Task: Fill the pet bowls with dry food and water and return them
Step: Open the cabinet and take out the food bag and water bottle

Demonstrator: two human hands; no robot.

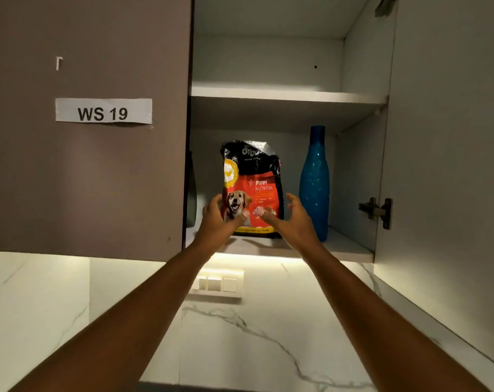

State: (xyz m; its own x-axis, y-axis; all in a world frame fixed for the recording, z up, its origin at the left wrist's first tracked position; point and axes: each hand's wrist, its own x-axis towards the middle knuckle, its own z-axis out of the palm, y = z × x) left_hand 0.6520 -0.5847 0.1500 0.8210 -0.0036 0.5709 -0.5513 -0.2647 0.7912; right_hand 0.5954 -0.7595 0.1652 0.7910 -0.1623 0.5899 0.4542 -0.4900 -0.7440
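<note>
A black and red puppy food bag (251, 176) stands upright on the lower shelf (350, 247) of an open wall cupboard, its top crumpled. My left hand (220, 219) cups the bag's lower left edge, fingers behind it and thumb across the front. My right hand (291, 222) is at the bag's lower right, thumb tip on the front and fingers spread apart just beside the bag's right edge. No pet bowls are in view.
A tall blue bottle (315, 182) stands right of the bag, close to my right hand. The upper shelf (282, 94) holds nothing visible. The closed left door (99, 165) carries a "WS 19" label; the right door (443, 165) hangs open. Below is a marble wall with a switch panel (217, 284).
</note>
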